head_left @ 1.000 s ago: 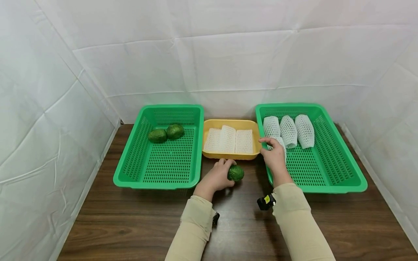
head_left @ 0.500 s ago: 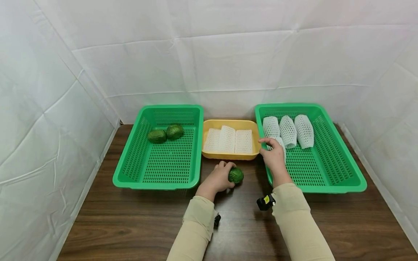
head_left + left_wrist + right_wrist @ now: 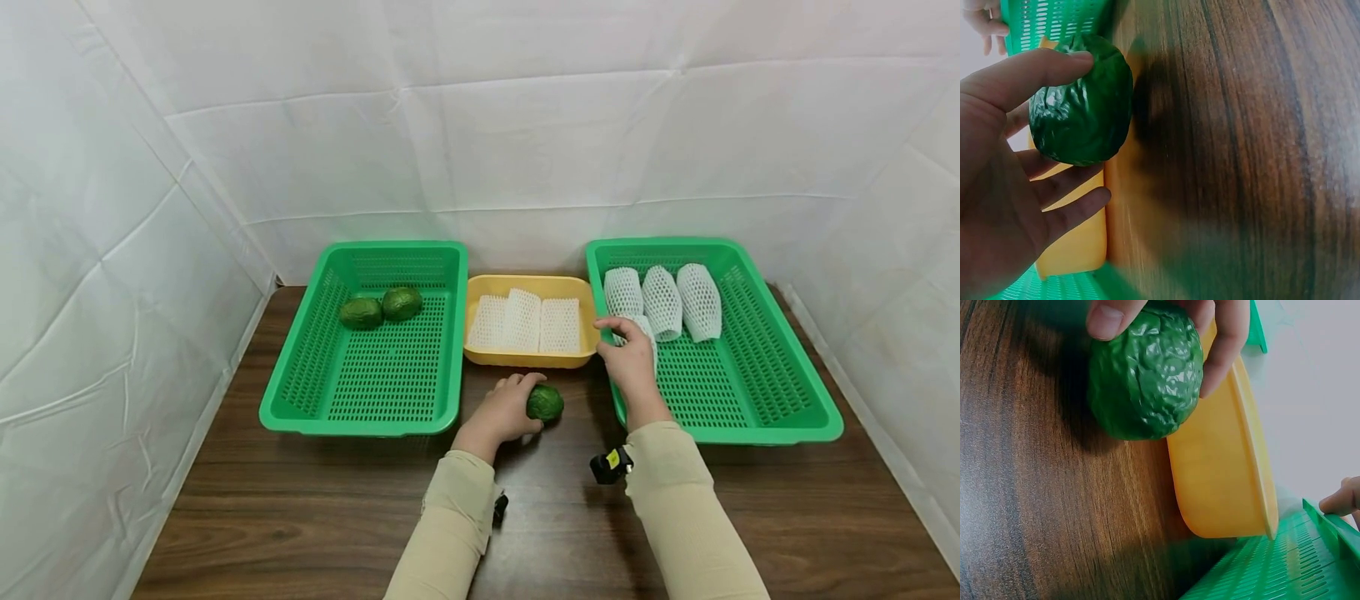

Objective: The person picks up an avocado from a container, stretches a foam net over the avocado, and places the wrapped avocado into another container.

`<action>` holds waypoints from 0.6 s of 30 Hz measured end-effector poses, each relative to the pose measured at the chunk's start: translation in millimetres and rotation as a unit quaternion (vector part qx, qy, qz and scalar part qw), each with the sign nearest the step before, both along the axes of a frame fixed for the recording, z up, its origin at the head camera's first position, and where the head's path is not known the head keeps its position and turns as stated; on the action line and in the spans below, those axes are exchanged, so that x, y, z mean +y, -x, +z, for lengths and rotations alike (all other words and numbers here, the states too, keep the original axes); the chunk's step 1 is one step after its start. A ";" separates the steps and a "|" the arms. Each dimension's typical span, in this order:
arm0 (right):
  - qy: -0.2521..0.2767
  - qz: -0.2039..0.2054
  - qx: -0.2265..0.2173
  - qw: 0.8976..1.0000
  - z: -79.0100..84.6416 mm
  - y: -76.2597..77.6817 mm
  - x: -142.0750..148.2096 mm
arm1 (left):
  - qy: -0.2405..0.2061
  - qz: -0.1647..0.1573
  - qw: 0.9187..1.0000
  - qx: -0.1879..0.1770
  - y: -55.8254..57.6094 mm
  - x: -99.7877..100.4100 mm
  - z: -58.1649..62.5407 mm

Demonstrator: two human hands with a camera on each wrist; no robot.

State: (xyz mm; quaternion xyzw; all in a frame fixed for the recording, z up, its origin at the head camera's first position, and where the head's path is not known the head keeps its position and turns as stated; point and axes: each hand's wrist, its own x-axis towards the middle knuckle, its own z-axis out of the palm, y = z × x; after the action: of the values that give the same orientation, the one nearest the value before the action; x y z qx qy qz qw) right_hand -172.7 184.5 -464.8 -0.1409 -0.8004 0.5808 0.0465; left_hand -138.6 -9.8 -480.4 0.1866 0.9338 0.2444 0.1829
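the person's left hand (image 3: pixel 504 412) grips a wrinkled green fruit (image 3: pixel 545 402) over the table (image 3: pixel 555 533), before a yellow tray (image 3: pixel 528 360), while the loosely curved right hand (image 3: pixel 628 358) rests at a green basket (image 3: pixel 750 434), its black wrist camera (image 3: pixel 604 467) bearing an illegible yellow label (image 3: pixel 613 458).

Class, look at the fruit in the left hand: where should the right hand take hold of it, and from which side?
Grip the fruit by its bare right end, coming from the right and closing round its curve; that is probably best. The left hand pinches it from the left, leaving the rounded end towards the right hand uncovered.
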 end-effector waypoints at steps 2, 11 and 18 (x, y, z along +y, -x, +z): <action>0.000 0.001 -0.002 1.000 0.2 -0.1 0.0 | 0.004 -0.001 1.000 -0.003 -0.6 -0.6 0.2; 0.002 0.005 -0.015 1.000 2.8 -1.0 -0.1 | 0.019 -0.006 1.000 -0.005 -1.8 -1.4 -3.6; -0.002 0.005 -0.018 1.000 2.9 -0.4 0.7 | 0.005 0.001 1.000 -0.010 -0.8 -2.9 -2.6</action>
State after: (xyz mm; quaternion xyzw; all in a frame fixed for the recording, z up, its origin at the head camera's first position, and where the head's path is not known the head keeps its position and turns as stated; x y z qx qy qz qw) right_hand -172.2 185.2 -461.9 -0.1470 -0.8030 0.5769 0.0298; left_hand -137.8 -12.7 -483.0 0.1819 0.9332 0.2424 0.1930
